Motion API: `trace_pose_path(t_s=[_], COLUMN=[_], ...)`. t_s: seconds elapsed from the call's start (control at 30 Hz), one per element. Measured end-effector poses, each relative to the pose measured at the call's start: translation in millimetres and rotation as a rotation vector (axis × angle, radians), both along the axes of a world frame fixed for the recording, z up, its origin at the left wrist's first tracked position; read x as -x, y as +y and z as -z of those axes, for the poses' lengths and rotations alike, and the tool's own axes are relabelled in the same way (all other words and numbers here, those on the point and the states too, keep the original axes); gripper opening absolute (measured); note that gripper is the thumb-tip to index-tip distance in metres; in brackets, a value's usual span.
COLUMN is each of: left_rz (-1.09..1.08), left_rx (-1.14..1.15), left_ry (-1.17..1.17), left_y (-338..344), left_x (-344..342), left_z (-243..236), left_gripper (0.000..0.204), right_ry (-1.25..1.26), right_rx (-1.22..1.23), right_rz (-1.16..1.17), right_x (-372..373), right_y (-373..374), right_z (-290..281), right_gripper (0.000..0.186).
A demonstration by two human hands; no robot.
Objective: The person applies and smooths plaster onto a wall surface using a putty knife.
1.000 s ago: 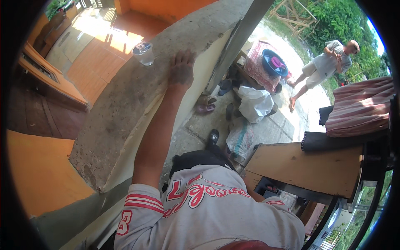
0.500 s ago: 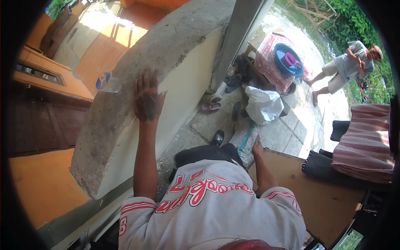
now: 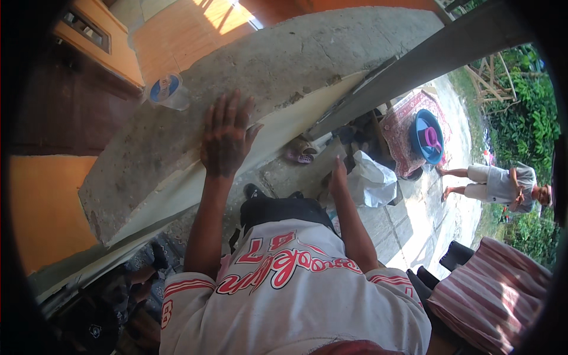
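My left hand (image 3: 227,139) lies flat with its fingers spread on top of a rough grey concrete ledge (image 3: 260,65). A clear plastic cup with a blue-and-white lid or label (image 3: 168,92) lies on the ledge, just left of my fingertips. My right hand (image 3: 339,177) is lower, in front of the ledge's pale side wall, with its fingers closed. A flat greyish piece (image 3: 324,161) shows beside that hand, but I cannot tell its kind or whether the hand grips it. A crumpled white sack (image 3: 373,182) is just right of my right hand.
A grey post (image 3: 426,59) rises from the ledge's far end. Purple clogs (image 3: 300,152) lie by the wall. Farther off, a blue basin (image 3: 427,136) with a pink dipper stands on a patterned red cloth (image 3: 397,127). Another person (image 3: 503,183) stands at right; a striped cloth (image 3: 491,290) hangs nearer.
The view has turned and shifted, so the ledge and cup look nearer. My left hand stays flat on the ledge. My right hand has risen toward the wall, away from the teal-striped bag.
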State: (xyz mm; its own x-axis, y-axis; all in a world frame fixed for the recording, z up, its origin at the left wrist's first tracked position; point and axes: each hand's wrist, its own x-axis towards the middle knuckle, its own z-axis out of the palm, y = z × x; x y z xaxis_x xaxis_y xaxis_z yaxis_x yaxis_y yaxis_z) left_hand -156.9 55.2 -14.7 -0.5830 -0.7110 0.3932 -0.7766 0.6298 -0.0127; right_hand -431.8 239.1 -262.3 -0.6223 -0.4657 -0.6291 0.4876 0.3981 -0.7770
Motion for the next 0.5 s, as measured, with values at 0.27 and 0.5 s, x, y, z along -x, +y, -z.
trace_pose_path(t_s=[0.27, 0.5], left_rz=[-0.046, -0.138], left_rx=[0.000, 0.096], left_ry=[0.039, 0.526], left_y=[1.5, 62.0], left_x=[-1.3, 14.4], left_z=[3.4, 35.9], left_gripper=[0.057, 0.029], right_ry=[-0.545, -0.863], right_rx=[0.218, 0.053], right_rz=[-0.171, -0.490], right_x=[-46.1, -35.7], right_y=[-69.6, -117.4], right_z=[-85.3, -70.7], right_gripper=[0.045, 0.038])
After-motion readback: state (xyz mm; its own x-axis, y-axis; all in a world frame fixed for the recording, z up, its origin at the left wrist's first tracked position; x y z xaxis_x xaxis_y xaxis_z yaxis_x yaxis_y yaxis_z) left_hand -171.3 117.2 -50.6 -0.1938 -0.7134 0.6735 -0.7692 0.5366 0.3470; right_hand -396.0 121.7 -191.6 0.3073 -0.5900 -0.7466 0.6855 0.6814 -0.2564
